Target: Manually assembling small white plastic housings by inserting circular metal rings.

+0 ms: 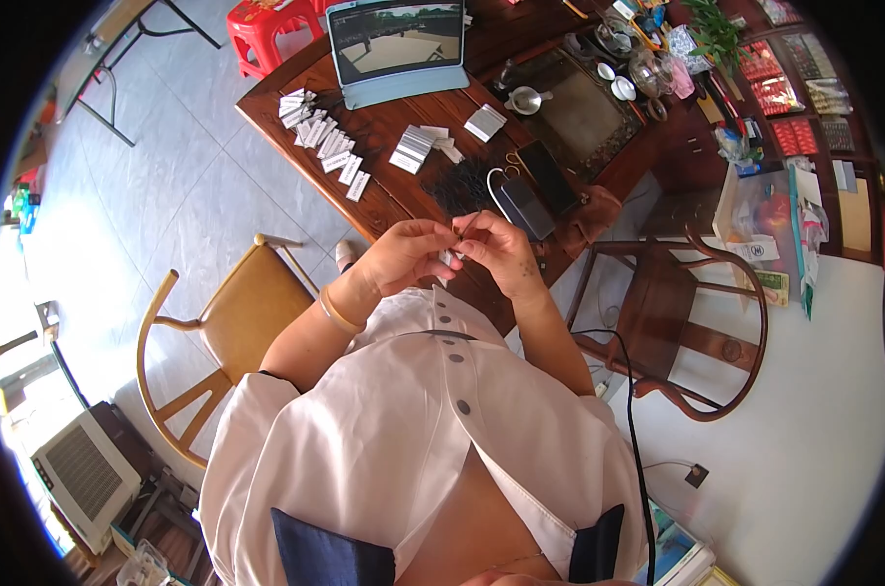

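Observation:
My left hand [405, 256] and my right hand [501, 256] meet at the fingertips over the table's near edge, both pinched closed. A small white tag [446, 258] shows between the fingers of the left. What the right fingertips pinch is too small and covered to make out. Just beyond them lies a tangled heap of black strings [459, 184]. Farther off is a stack of white tags [413, 148], with a smaller stack of tags [484, 122] to its right. On the left side of the table, a spread of tags [325, 137] with dark strings runs in a row.
A tablet [399, 44] in a light-blue case stands at the back of the wooden table [379, 200]. Right of the strings lie a black phone [548, 176], a dark box with a white cable [526, 207] and scissors [513, 159]. Chairs [242, 313] flank me.

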Demonstrator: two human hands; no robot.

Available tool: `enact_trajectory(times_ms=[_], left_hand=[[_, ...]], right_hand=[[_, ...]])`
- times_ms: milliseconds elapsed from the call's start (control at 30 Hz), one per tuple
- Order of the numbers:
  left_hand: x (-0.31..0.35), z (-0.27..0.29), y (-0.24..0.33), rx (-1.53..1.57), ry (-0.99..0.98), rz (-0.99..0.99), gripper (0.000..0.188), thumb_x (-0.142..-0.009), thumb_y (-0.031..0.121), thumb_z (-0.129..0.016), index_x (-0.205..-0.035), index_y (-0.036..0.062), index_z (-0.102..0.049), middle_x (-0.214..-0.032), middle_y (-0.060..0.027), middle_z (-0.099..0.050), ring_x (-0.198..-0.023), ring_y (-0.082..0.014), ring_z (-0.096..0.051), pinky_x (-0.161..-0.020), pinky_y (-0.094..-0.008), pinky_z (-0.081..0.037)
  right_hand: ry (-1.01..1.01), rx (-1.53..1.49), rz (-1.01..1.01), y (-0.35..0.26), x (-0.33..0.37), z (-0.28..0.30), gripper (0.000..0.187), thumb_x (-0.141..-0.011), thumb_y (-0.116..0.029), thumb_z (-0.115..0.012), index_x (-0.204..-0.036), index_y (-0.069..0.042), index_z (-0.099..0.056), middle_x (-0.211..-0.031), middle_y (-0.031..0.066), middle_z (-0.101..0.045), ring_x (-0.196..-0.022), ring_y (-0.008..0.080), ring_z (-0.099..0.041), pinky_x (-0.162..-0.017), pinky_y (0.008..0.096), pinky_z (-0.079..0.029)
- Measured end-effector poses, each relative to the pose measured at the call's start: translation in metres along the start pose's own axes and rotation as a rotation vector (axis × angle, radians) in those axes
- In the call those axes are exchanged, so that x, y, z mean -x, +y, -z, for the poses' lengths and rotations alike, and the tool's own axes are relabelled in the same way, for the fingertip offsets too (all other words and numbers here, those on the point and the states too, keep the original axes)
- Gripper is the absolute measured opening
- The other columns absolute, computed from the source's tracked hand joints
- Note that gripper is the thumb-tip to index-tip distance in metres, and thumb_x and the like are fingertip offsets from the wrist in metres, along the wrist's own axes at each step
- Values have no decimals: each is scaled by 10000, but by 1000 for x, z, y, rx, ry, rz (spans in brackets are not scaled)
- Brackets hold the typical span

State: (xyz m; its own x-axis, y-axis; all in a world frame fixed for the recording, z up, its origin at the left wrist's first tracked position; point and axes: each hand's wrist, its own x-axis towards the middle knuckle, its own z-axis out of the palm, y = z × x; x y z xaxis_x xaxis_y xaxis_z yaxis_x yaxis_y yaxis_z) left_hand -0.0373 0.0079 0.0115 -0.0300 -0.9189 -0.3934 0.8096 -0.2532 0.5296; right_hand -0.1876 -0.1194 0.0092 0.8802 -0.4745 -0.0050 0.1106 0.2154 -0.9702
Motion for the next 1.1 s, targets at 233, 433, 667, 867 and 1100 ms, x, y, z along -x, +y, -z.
enact_trajectory(times_ms=[233, 433, 667, 867, 1100], left_hand=[[1, -8, -1, -151, 121, -64, 165, -910, 133, -608, -928, -31, -622, -864, -100, -665, -731, -169, -658, -652, -263, -553], [-1, 4, -7, -566, 169, -143, 146, -865, 160, -671, -897, 22, -635, -733, -41, -653, -647, -91, -606, -588, -215, -501], [0, 12, -12, -615, 176, -139, 153, -869, 156, -660, -894, 9, -626, -738, -42, -654, -656, -95, -612, -583, -215, -496], [-7, 26, -13, -589, 245, -137, 166, -913, 132, -604, -969, -21, -641, -845, -67, -666, -781, -127, -651, -687, -235, -542], [-13, 38, -17, -497, 267, -128, 215, -914, 150, -613, -1023, -33, -637, -846, -76, -670, -773, -136, -659, -702, -246, -552]], right_hand=[[-18, 501, 47, -8, -2, 6, 87, -861, -30, -653, -920, 13, -607, -891, 61, -612, -769, 108, -592, -708, 233, -483], [14, 453, 38, -6, 0, 10, 75, -887, -33, -606, -845, 12, -562, -878, 59, -589, -735, 117, -554, -646, 239, -451], [41, 433, -50, -4, 3, 7, 77, -898, -49, -605, -857, 12, -584, -859, 42, -586, -703, 92, -537, -634, 228, -447], [94, 48, -338, 14, -16, 3, 164, -938, -130, -564, -956, -2, -665, -787, -3, -593, -686, 52, -535, -666, 200, -467], [127, -14, -391, 42, -17, 5, 170, -912, -125, -597, -1020, -16, -670, -855, -3, -621, -723, 59, -558, -656, 196, -470]])
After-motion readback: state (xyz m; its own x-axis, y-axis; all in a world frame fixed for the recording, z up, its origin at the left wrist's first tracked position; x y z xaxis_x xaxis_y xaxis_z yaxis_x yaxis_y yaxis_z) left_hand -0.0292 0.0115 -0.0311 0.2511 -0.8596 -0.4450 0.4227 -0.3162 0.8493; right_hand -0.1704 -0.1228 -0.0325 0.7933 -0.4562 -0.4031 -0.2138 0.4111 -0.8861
